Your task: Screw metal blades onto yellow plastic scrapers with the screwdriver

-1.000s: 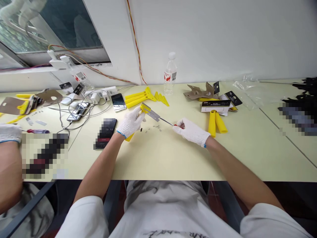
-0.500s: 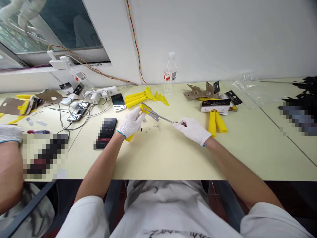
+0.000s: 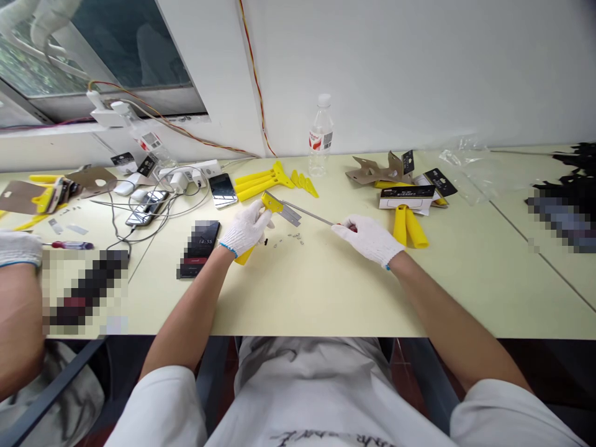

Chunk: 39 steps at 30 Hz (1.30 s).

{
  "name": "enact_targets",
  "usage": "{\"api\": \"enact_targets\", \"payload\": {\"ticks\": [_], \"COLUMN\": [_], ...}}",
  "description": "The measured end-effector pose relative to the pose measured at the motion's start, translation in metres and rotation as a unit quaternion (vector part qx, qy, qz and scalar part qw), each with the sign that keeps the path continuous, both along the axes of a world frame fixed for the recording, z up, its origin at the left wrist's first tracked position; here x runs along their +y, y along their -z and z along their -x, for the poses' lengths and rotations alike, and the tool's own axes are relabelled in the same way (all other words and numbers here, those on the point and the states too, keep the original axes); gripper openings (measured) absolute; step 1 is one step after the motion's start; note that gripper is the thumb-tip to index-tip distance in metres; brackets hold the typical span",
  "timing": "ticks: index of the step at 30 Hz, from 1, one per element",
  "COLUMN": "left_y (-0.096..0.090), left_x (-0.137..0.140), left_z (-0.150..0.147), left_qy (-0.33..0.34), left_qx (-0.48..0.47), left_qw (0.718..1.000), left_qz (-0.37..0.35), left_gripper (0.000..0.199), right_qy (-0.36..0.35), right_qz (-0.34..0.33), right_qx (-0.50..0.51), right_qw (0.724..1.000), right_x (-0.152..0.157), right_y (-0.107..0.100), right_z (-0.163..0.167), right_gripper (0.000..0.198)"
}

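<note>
Writing first: the phone (image 3: pixel 199 246) lying face up left of our left arm shows a clock that looks like 14:55, digits small, so not certain. The water bottle (image 3: pixel 320 138) at the wall has a red and white label, text too small to read. The black and white cards (image 3: pixel 406 193) at the right rear carry print we can't make out; same for the tagged bottle (image 3: pixel 148 145) near the window.

The yellow scraper (image 3: pixel 265 214): bright yellow plastic handle w/ a wider yellow head, and a flat grey metal blade (image 3: pixel 289 214) sitting on that head, angled toward the right. It is held just above the worktop (image 3: pixel 326 292), centre, in front of us. Our left hand (image 3: pixel 245 227), in a white knit glove, is curled round the handle, whose lower end pokes out under the palm.

Our right hand (image 3: pixel 370 239), also gloved, is closed on the red grip of a screwdriver (image 3: pixel 321 218); its thin steel shaft runs left to the blade's edge. Whether the tip touches, can't tell.

Small screws (image 3: pixel 293 237) lie loose on the worktop betw. both hands. More yellow scrapers (image 3: pixel 263 181) are piled just behind.
</note>
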<state>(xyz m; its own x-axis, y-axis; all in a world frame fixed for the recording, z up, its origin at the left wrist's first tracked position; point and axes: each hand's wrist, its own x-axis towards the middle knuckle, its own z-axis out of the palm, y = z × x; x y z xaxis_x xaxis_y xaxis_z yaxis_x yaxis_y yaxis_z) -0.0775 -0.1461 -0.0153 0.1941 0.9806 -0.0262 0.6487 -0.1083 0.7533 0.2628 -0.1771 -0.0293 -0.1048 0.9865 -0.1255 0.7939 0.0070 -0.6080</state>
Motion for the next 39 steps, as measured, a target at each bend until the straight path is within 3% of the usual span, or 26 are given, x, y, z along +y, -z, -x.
{"api": "enact_targets", "payload": {"ticks": [6, 12, 18, 20, 25, 30, 39], "left_y": [0.0, 0.001, 0.007, 0.009, 0.009, 0.006, 0.008], "left_x": [-0.004, -0.01, -0.013, -0.013, -0.015, -0.018, -0.012], "left_z": [-0.003, -0.011, -0.018, -0.02, -0.026, -0.028, -0.021], "left_qy": [0.029, 0.043, 0.042, 0.043, 0.04, 0.038, 0.05], "left_qx": [-0.044, -0.084, -0.12, -0.124, -0.15, -0.146, -0.13], "left_qw": [0.998, 0.994, 0.984, 0.983, 0.977, 0.979, 0.979], "left_qz": [0.025, 0.047, 0.124, 0.132, 0.147, 0.138, 0.15], "left_gripper": [0.035, 0.03, 0.028, 0.028, 0.032, 0.034, 0.028], "right_qy": [0.028, 0.013, 0.009, -0.015, -0.133, -0.159, -0.156], "right_qz": [-0.03, -0.052, -0.086, -0.144, -0.243, -0.239, -0.201], "right_qx": [-0.128, -0.218, -0.291, -0.278, -0.099, -0.047, -0.058], "right_qw": [0.991, 0.975, 0.953, 0.95, 0.956, 0.957, 0.965], "right_x": [0.009, 0.012, 0.008, 0.008, 0.018, 0.029, 0.035], "right_y": [0.012, 0.016, 0.004, -0.003, -0.015, -0.018, -0.016], "right_z": [-0.001, 0.006, 0.014, 0.026, 0.075, 0.109, 0.113], "right_gripper": [0.025, 0.032, 0.035, 0.033, 0.026, 0.02, 0.026]}}
